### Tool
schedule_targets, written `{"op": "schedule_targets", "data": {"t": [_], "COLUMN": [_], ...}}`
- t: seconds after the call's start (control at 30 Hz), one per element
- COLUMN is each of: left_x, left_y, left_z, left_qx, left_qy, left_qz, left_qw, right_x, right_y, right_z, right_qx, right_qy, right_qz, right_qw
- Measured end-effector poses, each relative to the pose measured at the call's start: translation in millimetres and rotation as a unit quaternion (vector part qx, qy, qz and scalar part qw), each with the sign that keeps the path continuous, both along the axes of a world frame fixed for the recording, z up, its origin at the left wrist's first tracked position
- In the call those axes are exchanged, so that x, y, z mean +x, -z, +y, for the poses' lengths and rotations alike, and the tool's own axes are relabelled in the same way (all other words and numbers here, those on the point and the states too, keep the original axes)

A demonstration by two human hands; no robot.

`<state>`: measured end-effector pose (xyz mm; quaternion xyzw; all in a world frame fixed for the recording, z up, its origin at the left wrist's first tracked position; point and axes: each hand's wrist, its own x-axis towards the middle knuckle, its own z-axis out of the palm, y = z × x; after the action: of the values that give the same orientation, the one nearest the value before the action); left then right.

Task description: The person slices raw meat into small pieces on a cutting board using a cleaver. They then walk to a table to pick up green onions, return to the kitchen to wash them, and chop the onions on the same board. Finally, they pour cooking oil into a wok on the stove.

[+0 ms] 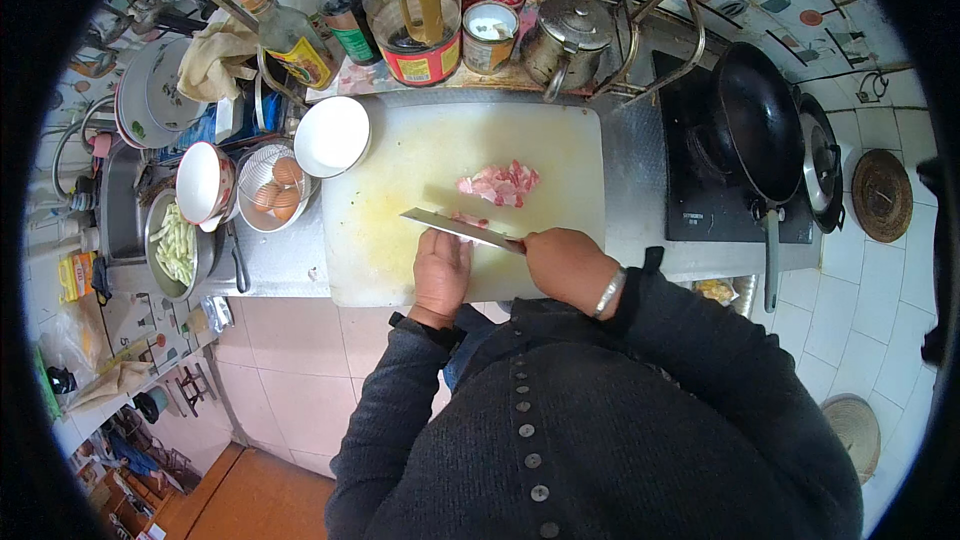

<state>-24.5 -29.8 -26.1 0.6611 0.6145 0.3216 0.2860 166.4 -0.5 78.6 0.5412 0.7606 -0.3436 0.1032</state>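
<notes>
My right hand [568, 268] is closed around the handle of a kitchen cleaver [459, 228], whose blade points left across the white cutting board [375, 165]. Just below the blade, my left hand [441, 274] presses its bunched fingertips against a piece of raw meat [471, 220]. The blade hides part of that piece, and the underside of my fingers is out of sight. Farther up the board lies a small pile of sliced raw meat [499, 183], pink with red edges.
Left of the board are a white bowl [332, 136], brown eggs [286, 171] under a wire strainer, and a metal bowl of pale green cut vegetables [174, 247]. Bottles and a metal pot [566, 41] line the back. A black wok [757, 120] stands on the cooktop [697, 195] at right.
</notes>
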Motion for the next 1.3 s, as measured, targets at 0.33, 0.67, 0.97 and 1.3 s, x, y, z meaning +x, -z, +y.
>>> {"op": "schedule_targets", "data": {"t": [0.33,0.67,0.97,1.3], "left_x": [-1.1,2.2,1.5,0.2], "left_y": [1.8,4.1,3.5,12.9], "left_z": [8.4,6.0,5.3,5.6], "left_qx": [0.014,0.021,0.020,-0.025], "left_qy": [-0.009,-0.007,-0.030,-0.023], "left_qz": [0.010,0.013,-0.005,-0.010], "left_qw": [1.000,1.000,0.999,0.999], "right_x": [-33.3,4.5,-41.7,-27.1], "right_y": [41.0,25.9,53.2,51.1], "right_z": [26.7,3.1,37.2,20.8], "right_qx": [0.125,0.038,0.098,0.088], "right_qy": [-0.071,-0.023,-0.103,-0.058], "right_qz": [0.066,0.001,0.025,0.000], "right_qw": [0.987,0.999,0.990,0.994]}}
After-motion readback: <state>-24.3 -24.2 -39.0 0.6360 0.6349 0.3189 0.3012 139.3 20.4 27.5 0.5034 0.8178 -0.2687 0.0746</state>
